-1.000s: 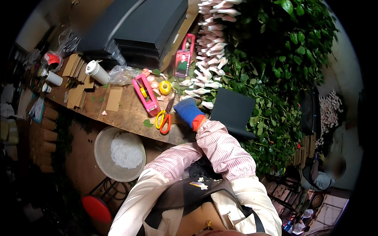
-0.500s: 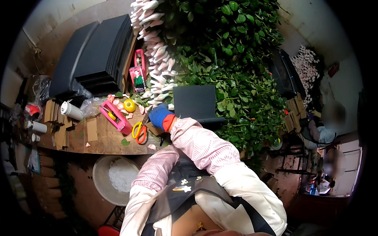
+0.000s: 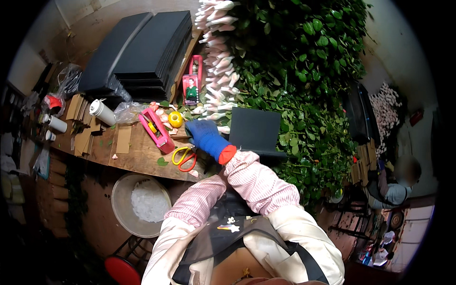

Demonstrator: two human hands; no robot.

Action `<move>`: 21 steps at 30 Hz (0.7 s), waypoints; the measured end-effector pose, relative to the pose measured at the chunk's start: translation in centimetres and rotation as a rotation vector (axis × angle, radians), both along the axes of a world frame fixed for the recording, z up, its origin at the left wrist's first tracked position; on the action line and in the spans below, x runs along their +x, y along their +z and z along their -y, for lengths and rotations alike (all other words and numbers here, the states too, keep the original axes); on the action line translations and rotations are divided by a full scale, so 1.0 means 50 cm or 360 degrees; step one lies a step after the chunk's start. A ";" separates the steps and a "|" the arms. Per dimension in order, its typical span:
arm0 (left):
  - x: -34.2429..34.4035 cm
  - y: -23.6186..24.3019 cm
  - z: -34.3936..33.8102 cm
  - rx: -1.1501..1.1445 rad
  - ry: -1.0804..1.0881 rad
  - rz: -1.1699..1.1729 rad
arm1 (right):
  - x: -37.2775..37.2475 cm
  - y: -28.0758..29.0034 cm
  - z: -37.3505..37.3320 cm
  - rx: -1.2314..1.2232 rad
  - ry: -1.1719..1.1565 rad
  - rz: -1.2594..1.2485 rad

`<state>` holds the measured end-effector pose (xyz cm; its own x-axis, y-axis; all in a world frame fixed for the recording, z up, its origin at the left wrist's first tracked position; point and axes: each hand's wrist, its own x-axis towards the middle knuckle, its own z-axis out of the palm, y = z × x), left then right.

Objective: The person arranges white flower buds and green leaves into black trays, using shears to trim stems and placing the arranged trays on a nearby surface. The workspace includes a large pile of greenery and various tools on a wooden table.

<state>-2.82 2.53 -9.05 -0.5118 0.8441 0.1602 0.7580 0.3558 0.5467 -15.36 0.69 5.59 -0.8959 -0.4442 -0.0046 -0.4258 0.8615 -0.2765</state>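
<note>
One gloved hand, my right hand, is reaching over the wooden bench beside the yellow-handled scissors; I cannot tell its fingers' state. A red carded package is lying beyond.

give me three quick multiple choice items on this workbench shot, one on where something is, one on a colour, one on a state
1. Where do the scissors lie?
A. in the white bucket
B. on the wooden bench, just left of the gloved right hand
C. on top of the black trays

2. What colour is the glove on the right hand?
A. blue with a red cuff
B. all yellow
C. green

3. How do the scissors' handles lie?
A. held in a grip
B. hanging from a hook
C. lying flat on the bench, with no fingers through the loops

Answers:
1 B, they rest on the wooden bench near its front edge beside the glove.
2 A, the glove is blue and ends in a red cuff at the striped sleeve.
3 C, the yellow and orange loops lie bare on the wood.
</note>
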 end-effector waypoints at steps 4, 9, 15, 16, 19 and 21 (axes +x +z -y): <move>0.005 0.003 0.006 0.0028 0.0021 0.0007 | 0.031 -0.029 0.022 -0.0089 0.0018 -0.0142; 0.008 0.004 -0.001 0.0052 0.0009 0.0005 | 0.024 -0.051 0.042 -0.0209 -0.0190 -0.0248; 0.003 0.001 -0.006 0.0069 -0.0005 0.0007 | -0.002 -0.002 0.005 -0.0092 -0.0204 -0.0307; 0.000 -0.001 -0.001 0.0069 0.0010 0.0006 | 0.009 0.034 -0.007 -0.0344 -0.0073 -0.0331; 0.002 -0.007 0.007 0.0085 0.0010 0.0004 | 0.090 0.138 -0.074 -0.0892 0.0281 -0.0340; 0.004 -0.010 0.016 0.0096 0.0022 -0.0002 | 0.167 0.152 -0.144 -0.0952 0.0462 -0.0132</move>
